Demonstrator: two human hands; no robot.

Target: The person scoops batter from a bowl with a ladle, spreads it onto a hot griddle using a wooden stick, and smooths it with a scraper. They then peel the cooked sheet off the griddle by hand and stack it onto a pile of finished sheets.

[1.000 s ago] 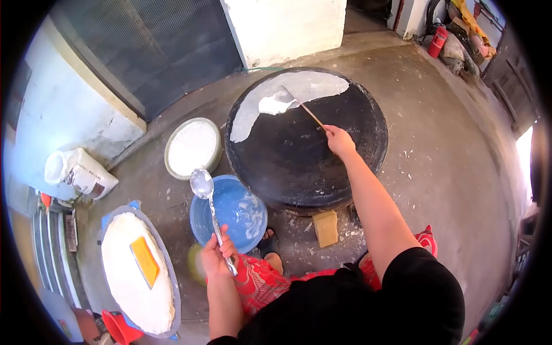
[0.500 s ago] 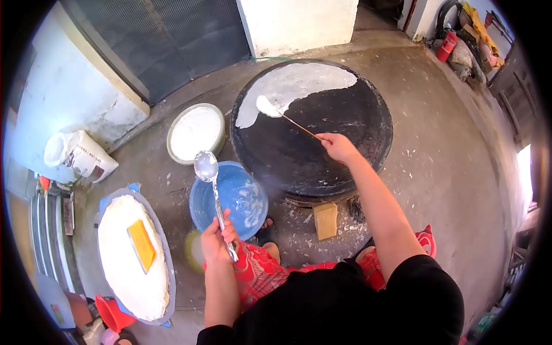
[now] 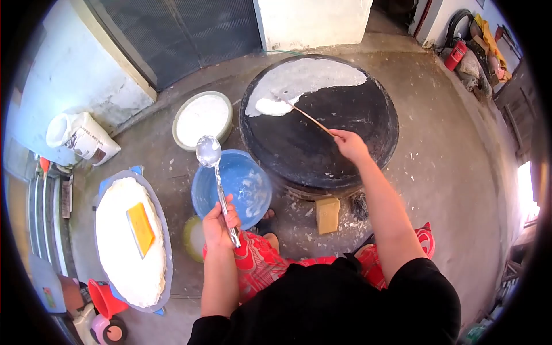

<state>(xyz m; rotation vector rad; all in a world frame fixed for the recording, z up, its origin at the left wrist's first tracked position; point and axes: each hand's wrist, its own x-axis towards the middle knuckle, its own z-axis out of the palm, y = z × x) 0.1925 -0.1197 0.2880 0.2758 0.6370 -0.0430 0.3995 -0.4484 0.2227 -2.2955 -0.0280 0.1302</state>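
My left hand [image 3: 221,225] is closed round the handle of a metal ladle [image 3: 209,152], its bowl raised over the edge of a blue basin [image 3: 253,184]. In my right hand [image 3: 351,145] is a thin wooden stick [image 3: 313,120], whose far end meets a white mass of batter [image 3: 273,107] on the large round black griddle [image 3: 339,138]. A thin whitish sheet of batter [image 3: 310,75] coats the griddle's far and left part, while the near part shows bare black. What the stick's tip looks like under the batter is hidden.
A pale tub [image 3: 228,129] of white batter stands left of the griddle. On the left, a stack of white sheets [image 3: 118,253] carries a yellow scraper [image 3: 141,229]. A tan block [image 3: 328,216] sits against the griddle's base, and a white sack [image 3: 92,144] stands by the wall.
The white mass at the stick's tip has spread wider and flatter on the griddle. My right hand has shifted slightly. The ladle stays raised in my left hand; the whole view has shifted a little.
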